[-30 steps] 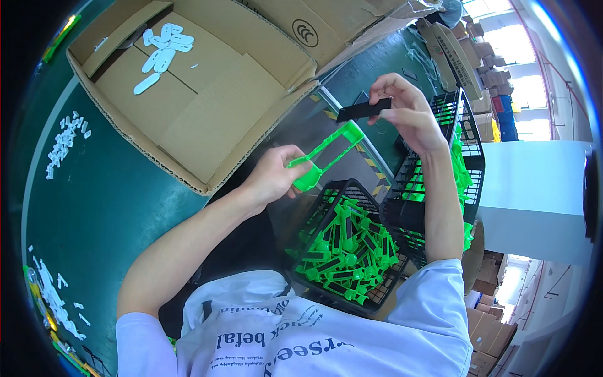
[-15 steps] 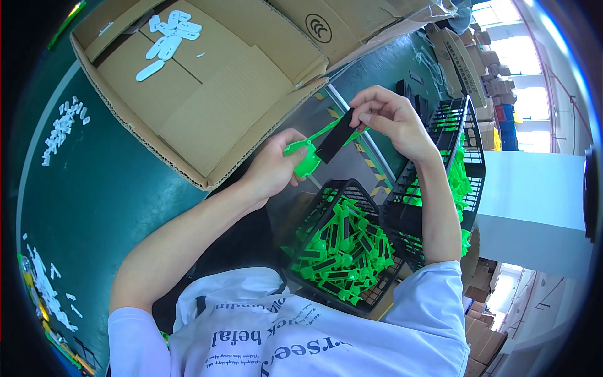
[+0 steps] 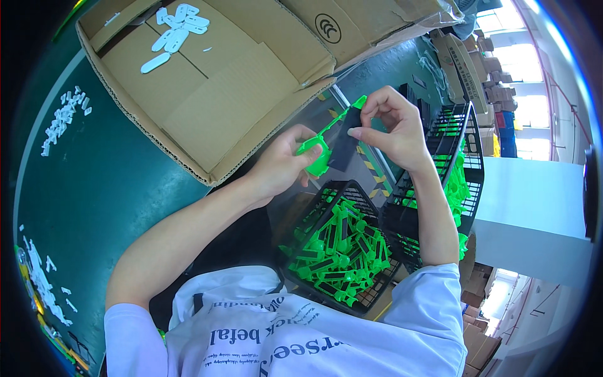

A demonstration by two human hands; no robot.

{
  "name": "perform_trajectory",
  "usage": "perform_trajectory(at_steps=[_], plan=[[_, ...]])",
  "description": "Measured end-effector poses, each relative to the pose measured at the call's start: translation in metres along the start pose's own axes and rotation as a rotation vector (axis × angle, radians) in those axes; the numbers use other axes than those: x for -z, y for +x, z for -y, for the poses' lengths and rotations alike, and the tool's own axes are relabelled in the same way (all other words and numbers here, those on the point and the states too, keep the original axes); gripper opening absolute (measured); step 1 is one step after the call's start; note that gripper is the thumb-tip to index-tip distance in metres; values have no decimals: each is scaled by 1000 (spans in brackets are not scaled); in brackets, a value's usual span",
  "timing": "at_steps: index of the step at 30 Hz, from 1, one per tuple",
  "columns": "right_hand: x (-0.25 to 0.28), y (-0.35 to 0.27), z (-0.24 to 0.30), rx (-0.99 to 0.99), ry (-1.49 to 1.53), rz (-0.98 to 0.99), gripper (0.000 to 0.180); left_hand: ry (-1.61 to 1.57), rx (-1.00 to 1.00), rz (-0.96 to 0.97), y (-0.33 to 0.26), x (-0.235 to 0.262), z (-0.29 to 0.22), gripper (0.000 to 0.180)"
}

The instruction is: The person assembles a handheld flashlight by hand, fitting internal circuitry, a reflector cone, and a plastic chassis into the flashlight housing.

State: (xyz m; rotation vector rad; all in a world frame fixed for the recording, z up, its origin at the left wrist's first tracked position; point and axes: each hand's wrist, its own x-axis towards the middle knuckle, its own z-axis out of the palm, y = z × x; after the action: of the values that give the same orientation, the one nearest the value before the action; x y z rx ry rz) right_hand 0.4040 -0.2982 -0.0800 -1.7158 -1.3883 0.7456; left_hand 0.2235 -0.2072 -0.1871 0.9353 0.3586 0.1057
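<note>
My left hand (image 3: 284, 157) is closed around the rounded, wide end of a bright green plastic part (image 3: 320, 164), thumb on top. A thin green arm of that part runs up and to the right toward my right hand (image 3: 397, 129). The fingers of my right hand pinch the upper end of a flat black strip (image 3: 343, 147). The strip lies alongside the green arm, its lower end beside the wide end. I cannot tell whether the strip is attached to the part.
A black basket (image 3: 306, 227) below my hands holds many green parts with black strips. Another black crate (image 3: 470, 125) with green parts stands at right. On the green bench (image 3: 144, 188) are an open cardboard box (image 3: 251, 94) with white pieces (image 3: 176, 39) and small white bits (image 3: 63, 119).
Both hands have shifted slightly to the right. The black strip has moved right relative to the green part, so more of the green arm and its tip shows.
</note>
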Motion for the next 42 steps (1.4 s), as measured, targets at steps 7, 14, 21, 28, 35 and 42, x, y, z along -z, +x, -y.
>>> perform_trajectory(at_steps=[7,14,21,28,35,42], plan=[[-18,5,-8,111,-201,-40,33,-86,7,61,0,5,0,26],[-23,8,-10,63,-249,-74,40,46,8,52,-3,1,-2,32],[-18,12,-4,-280,-177,81,38,260,-36,-48,-6,-4,-5,29],[-20,12,-4,-195,-244,17,33,174,-28,-48,-6,-2,-5,28],[-20,11,-16,103,-368,-44,29,-128,41,33,-4,2,-8,46],[-20,8,-17,126,-236,-91,27,-146,25,62,-4,3,-5,53]])
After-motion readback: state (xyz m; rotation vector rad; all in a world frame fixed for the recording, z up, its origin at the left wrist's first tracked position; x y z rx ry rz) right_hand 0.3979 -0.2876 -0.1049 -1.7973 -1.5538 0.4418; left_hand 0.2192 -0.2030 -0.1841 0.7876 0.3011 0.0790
